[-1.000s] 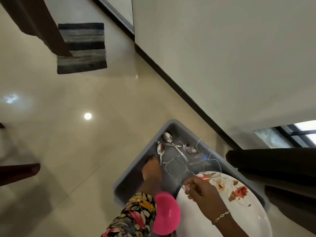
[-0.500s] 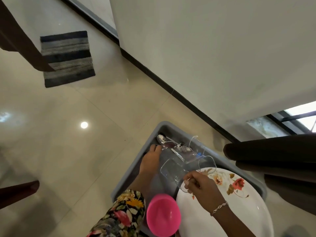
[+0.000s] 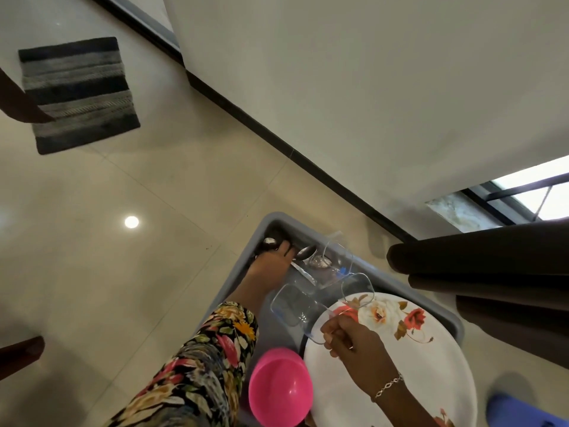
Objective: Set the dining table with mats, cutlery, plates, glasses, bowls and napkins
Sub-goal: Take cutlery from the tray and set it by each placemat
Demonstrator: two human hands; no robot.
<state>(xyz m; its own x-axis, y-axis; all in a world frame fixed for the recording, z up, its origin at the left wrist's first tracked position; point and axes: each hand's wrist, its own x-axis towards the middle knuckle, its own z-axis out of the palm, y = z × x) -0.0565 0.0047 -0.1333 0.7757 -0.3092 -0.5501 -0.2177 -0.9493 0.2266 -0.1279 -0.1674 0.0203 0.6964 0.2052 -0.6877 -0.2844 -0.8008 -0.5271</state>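
Note:
A grey tub (image 3: 267, 222) holds spoons (image 3: 306, 252), a clear glass lying on its side (image 3: 336, 261), a white flowered plate (image 3: 415, 352) and a pink bowl (image 3: 280, 386). My left hand (image 3: 271, 268), in a flowered sleeve, reaches into the tub's far corner and lies over the spoons; its fingertips are lost in shadow. My right hand (image 3: 351, 340) pinches the rim of a second clear glass (image 3: 311, 306), which hangs tilted over the tub and the plate's edge.
Glossy beige floor tiles lie around the tub. A striped grey mat (image 3: 77, 94) lies far left. A white wall with black skirting (image 3: 277, 143) runs diagonally behind. Dark furniture (image 3: 477, 266) stands to the right, dark wood (image 3: 18, 355) at the left edge.
My left hand has slid further along the tub floor into the far corner, over the spoons. My right hand still holds the glass in about the same place. The view has tilted.

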